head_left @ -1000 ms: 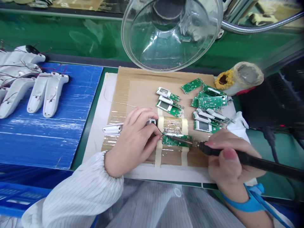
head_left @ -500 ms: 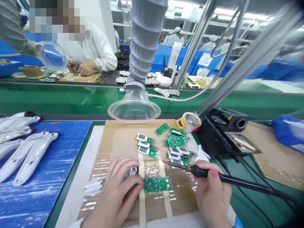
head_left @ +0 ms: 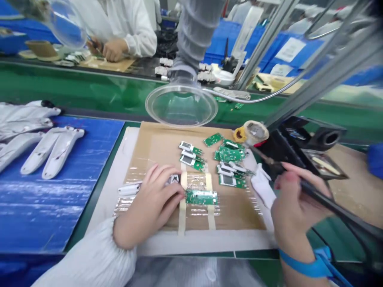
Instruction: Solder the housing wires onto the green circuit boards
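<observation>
My left hand (head_left: 152,201) lies over a white plastic casing (head_left: 129,189), whose dark-ended far part shows beyond the fingers. Thumb and forefinger pinch the left end of a green circuit board (head_left: 202,197); whether wires lie between them is hidden. The board rests across two pale tape strips on the brown cardboard. In my right hand (head_left: 299,199) is a soldering iron (head_left: 277,168), fingers wrapped around its black handle. Its metal tip points up and left, near the tape roll (head_left: 255,132) and clear of the board.
Boards with small screens (head_left: 191,159), bare green boards (head_left: 230,152) and more screen boards (head_left: 231,180) lie behind. A fume extraction hood (head_left: 181,105) hangs over the back edge. White casings (head_left: 64,153) lie on a blue mat (head_left: 98,159). A black soldering stand (head_left: 317,133) stands right; a co-worker's hands (head_left: 115,50) are opposite.
My right hand has carried the soldering iron away from the board, rightward and towards the stand. My left hand stays at the board's left end. The view has tilted down.
</observation>
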`<state>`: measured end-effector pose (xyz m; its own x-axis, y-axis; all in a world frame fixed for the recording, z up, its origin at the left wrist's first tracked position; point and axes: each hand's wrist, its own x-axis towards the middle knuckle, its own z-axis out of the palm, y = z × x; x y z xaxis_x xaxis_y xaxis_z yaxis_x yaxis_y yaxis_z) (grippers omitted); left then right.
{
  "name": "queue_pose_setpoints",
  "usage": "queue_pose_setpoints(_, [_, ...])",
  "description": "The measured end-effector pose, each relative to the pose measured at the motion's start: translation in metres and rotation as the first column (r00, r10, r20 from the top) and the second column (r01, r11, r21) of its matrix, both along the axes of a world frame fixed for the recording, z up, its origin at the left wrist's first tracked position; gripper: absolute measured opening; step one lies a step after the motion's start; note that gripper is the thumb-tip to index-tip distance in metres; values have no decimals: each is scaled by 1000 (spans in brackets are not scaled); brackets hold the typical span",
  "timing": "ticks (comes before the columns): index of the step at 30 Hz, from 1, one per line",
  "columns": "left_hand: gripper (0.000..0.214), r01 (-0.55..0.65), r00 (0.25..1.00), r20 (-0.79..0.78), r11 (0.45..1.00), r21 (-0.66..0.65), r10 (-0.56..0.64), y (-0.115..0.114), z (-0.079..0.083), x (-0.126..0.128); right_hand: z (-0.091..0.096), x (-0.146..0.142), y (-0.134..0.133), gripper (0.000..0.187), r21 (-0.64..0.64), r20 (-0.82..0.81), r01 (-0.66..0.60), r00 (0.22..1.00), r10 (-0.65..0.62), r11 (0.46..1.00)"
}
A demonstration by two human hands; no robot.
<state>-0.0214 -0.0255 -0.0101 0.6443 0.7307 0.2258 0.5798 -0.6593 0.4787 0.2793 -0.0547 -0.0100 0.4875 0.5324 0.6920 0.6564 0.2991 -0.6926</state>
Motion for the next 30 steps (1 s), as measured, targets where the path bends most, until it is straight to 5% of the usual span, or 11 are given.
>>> queue_pose_setpoints(4, [17, 3, 1000, 8, 1000, -22, -3, 2, 1, 0, -3, -32, -13, 25, 31, -102, -244, 964, 246, 969])
queue_pose_setpoints(10, [17, 6, 1000, 5, 1000, -28, -6, 3, 3, 0, -16, -50, -15, 13, -125, -38, -561, 827, 561, 818])
queue_pose_setpoints(30, [15, -26, 1000, -14, 1000, -4, 26, 1, 1, 4, -20, -58, -15, 14, -158, 34, -573, 811, 584, 804])
